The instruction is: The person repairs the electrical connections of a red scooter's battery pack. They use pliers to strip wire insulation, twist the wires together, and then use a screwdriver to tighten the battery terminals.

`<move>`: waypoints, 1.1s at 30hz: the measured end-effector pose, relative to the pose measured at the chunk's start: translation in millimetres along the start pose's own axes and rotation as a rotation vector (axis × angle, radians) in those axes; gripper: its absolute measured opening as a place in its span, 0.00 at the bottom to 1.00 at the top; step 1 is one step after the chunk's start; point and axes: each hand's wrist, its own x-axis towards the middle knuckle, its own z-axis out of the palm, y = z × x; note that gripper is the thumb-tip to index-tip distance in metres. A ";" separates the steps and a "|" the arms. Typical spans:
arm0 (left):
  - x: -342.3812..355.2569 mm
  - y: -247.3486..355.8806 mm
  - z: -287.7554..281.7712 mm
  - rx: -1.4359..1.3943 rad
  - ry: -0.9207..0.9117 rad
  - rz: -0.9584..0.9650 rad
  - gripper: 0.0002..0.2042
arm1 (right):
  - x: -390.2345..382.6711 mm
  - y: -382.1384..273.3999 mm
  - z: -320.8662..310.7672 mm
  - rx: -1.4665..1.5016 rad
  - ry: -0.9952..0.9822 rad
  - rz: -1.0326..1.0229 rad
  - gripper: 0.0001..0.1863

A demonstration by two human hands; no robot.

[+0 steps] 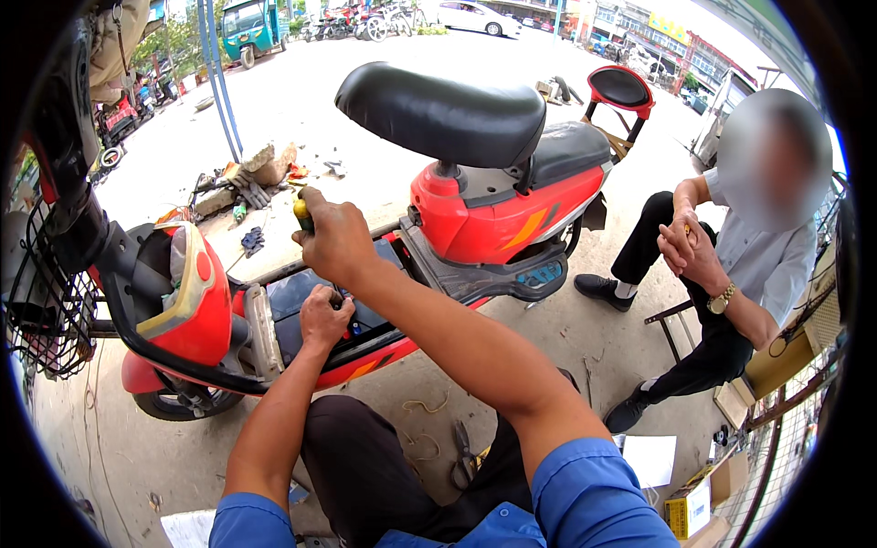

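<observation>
A red electric scooter (475,219) stands across in front of me, its footboard compartment uncovered. Dark batteries (288,300) lie inside it. My right hand (336,239) is raised over the compartment, closed around a screwdriver (302,212); only part of its yellow handle shows, and the shaft is hidden. Lower and nearer, my left hand (325,316) rests at the top of the batteries with fingers pinched together. Something small and dark is by its fingertips, too small to name. Red and blue bits show beside that hand, along the compartment's near edge.
A seated person (758,228) with clasped hands is at the right. Scissors (463,455) lie on the ground between my legs, near loose cord. A yellow box (692,505) and white paper (649,459) are at lower right. Rubble (267,167) lies beyond the scooter.
</observation>
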 end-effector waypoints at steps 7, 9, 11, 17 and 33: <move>-1.0 6.4 -6.7 0.040 -0.041 -0.047 0.11 | 6.5 5.1 0.2 0.017 -0.036 -0.117 0.27; -1.6 6.3 -5.6 0.041 -0.044 -0.051 0.11 | 6.0 6.0 1.7 0.012 -0.024 -0.102 0.27; -0.2 4.1 -3.0 0.046 -0.051 -0.054 0.11 | 4.6 5.2 2.5 -0.003 -0.014 -0.079 0.27; -1.6 -0.4 -1.5 0.001 -0.032 -0.046 0.11 | 1.2 1.9 3.5 -0.068 0.023 -0.022 0.27; -1.3 -0.3 -1.6 -0.006 0.008 0.015 0.11 | 0.7 0.4 3.9 -0.079 0.017 -0.014 0.25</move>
